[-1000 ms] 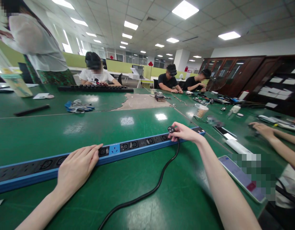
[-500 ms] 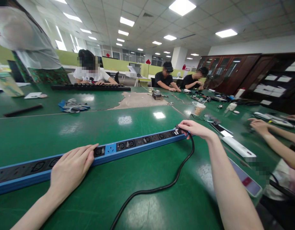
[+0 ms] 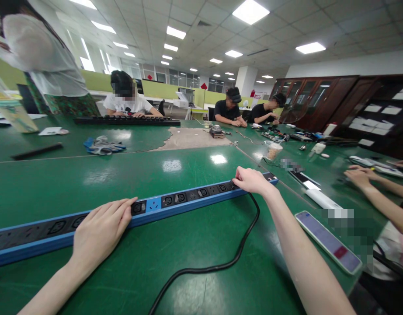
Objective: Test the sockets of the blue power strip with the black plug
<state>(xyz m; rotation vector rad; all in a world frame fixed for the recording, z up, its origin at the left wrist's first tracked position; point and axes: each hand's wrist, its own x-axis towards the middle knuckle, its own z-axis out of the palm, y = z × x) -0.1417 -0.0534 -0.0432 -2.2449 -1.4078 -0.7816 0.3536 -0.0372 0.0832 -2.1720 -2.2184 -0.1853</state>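
A long blue power strip [image 3: 188, 202] with black sockets and one blue socket lies slantwise across the green table. My left hand [image 3: 101, 229] lies over its left part, fingers on the far side and thumb at the near side, gripping it. Near the strip's right end, my right hand [image 3: 250, 179] is closed with its fingers curled down at a socket. A black power cord [image 3: 217, 267] runs from beneath that hand down to the lower edge of the view. The cord's plug is hidden by my fingers.
A phone [image 3: 329, 240] lies right of my right forearm. Beyond it are a white device [image 3: 322, 199] and another person's hands [image 3: 359, 175]. Farther off are gloves [image 3: 105, 145], a plastic cup [image 3: 273, 151] and a long black strip [image 3: 127, 120]. Several people are around the table.
My right hand has shifted left along the strip, baring its right end, and its fingers have curled tighter. The cord has moved with it. My left hand keeps its place on the strip.
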